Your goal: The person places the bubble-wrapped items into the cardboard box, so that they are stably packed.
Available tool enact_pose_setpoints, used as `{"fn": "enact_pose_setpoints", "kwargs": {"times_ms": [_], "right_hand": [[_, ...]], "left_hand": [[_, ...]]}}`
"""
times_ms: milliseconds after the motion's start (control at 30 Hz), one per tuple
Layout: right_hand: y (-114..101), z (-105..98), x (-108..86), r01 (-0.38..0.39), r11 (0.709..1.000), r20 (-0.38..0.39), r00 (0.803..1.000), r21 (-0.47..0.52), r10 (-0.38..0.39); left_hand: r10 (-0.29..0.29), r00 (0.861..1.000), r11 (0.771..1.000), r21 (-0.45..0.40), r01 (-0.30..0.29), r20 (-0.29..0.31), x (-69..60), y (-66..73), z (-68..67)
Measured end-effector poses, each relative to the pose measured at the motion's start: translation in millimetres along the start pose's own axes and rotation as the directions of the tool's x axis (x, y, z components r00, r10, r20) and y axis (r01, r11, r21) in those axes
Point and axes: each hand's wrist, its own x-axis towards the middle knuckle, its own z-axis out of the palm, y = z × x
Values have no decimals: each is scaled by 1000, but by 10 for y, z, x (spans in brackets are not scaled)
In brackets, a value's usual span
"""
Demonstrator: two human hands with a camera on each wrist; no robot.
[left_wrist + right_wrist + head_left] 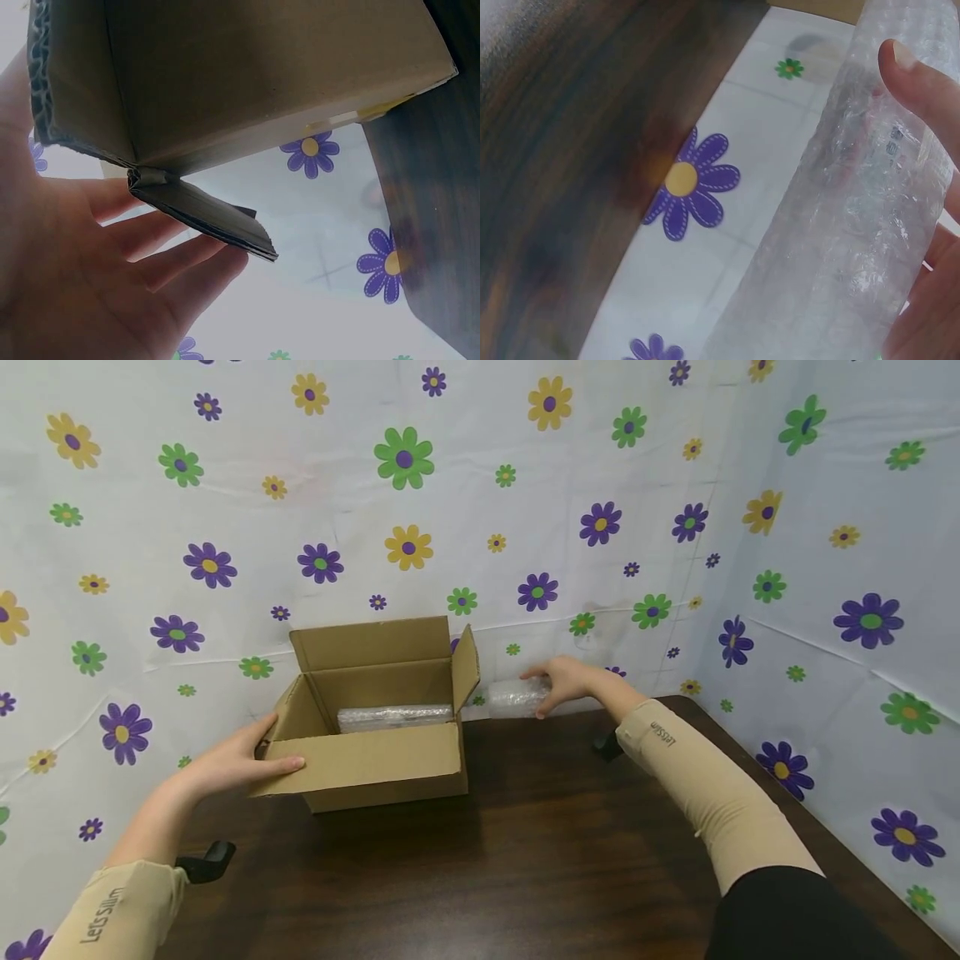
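Note:
An open cardboard box [390, 795] stands at the back of the table, with a flat bubble-wrapped item [393, 717] inside it. My left hand [236, 760] holds the box's left front corner, the thumb lying over the front flap [367, 760]. In the left wrist view, several fingers of that hand touch the side flap [214, 217] from its outer side. To the right of the box, my right hand [567, 683] grips a bubble-wrapped bundle [513, 697]. The right wrist view shows the bundle's clear wrap [832, 225] close up, with faint print under it; its contents cannot be made out.
The dark wooden table [487, 868] runs forward from the box. A white cloth with printed flowers [480, 510] hangs behind and to the right. The box's back flap [371, 645] stands up against this cloth, and its right flap [466, 668] stands up too.

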Motion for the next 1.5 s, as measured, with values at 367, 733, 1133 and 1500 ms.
{"fn": "enact_pose_setpoints", "kwargs": {"times_ms": [367,733,1133,1500], "right_hand": [[-38,-252,-67,-3,999,-11,1000,-41,3],[-109,-351,-63,-27,999,-30,999,-46,26],[-173,-589,-72,-61,995,-41,998,-81,57],[-346,-895,-82,-100,993,-48,994,-56,97]], "left_hand": [[12,1000,1000,-9,-12,-2,2,10,3],[8,1000,1000,-1,-8,-3,-3,-28,-2],[3,1000,1000,2,-3,2,18,-27,4],[11,1000,1000,-9,-11,0,-2,15,-1]]}}
